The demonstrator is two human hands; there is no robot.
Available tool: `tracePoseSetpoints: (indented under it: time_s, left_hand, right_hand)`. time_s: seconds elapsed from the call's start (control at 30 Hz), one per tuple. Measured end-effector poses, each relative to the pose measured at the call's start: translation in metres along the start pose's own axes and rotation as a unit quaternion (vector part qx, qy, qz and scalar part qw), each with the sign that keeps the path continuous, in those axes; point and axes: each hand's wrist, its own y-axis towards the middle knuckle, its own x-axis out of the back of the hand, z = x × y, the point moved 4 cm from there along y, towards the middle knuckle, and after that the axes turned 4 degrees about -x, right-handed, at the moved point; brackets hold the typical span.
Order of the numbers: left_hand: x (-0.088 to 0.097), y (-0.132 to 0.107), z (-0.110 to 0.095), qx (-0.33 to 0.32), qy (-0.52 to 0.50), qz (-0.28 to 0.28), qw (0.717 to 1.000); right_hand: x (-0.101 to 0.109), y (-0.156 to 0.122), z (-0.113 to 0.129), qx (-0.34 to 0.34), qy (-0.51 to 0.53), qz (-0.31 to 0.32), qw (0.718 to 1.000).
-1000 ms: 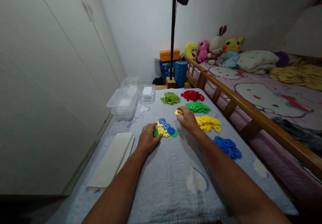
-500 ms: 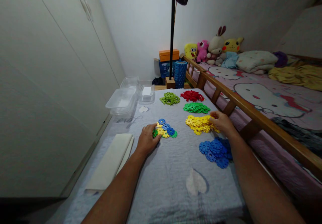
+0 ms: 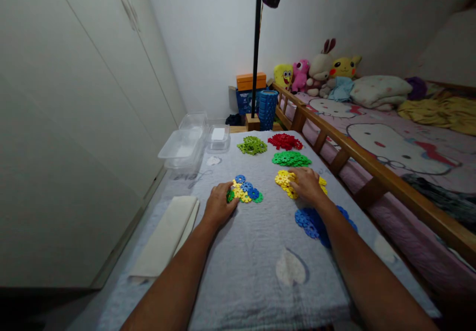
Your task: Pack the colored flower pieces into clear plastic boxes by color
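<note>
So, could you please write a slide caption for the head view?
Left hand at a mixed-colour cluster of notched discs, right hand partly covering the yellow pile.

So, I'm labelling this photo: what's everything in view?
disc cluster: one, multicoloured, centre
yellow pile: one, yellow, right
blue pile: one, blue, right
green pile: one, green, right
red pile: one, red, far right
lime pile: one, lime, far centre
tubs: several, clear, left
folded cloth: one, cream, left
tablecloth: one, greyish, centre
cabinet: one, whitish, left
pole: one, black, back
boxes: two, orange/blue, back
cylinder: one, blue, back
bed: one, pinkish, right
plushes: several, multicoloured, bed
left grip: one, bare, at disc cluster
right grip: one, bare, at yellow pile
</note>
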Motion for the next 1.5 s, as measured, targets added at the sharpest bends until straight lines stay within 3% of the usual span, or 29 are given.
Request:
tracePoseSetpoints:
  time_s: [0.13,0.23,0.4,0.5,0.7,1.2,1.37,1.5]
  left_hand:
    - [0.001,0.000,0.000,0.006,-0.009,0.000,1.000]
    - [0.003,0.001,-0.002,0.009,-0.018,0.001,1.000]
    - [0.005,0.000,-0.003,0.019,-0.040,-0.003,0.999]
    - [0.005,0.000,-0.002,0.034,-0.051,-0.006,0.998]
    - [0.005,0.001,-0.003,0.042,-0.057,-0.013,0.997]
    - [0.010,0.002,-0.002,0.102,-0.093,-0.052,0.989]
    - [0.013,0.002,0.004,0.139,-0.122,-0.083,0.979]
    - [0.013,0.002,0.006,0.139,-0.125,-0.086,0.979]
  right_hand:
    - [0.015,-0.003,0.014,0.001,0.014,-0.025,1.000]
    - [0.016,-0.008,0.043,0.033,0.050,-0.017,0.998]
    - [-0.016,-0.028,0.102,0.103,0.100,0.045,0.989]
    - [-0.039,-0.040,0.118,0.109,0.111,0.055,0.986]
    - [-0.057,-0.047,0.114,0.087,0.123,0.031,0.988]
    - [-0.054,-0.045,0.111,0.082,0.227,-0.012,0.970]
    - [-0.039,-0.037,0.111,0.107,0.214,-0.025,0.971]
    - [-0.009,-0.005,0.090,0.138,0.180,-0.030,0.973]
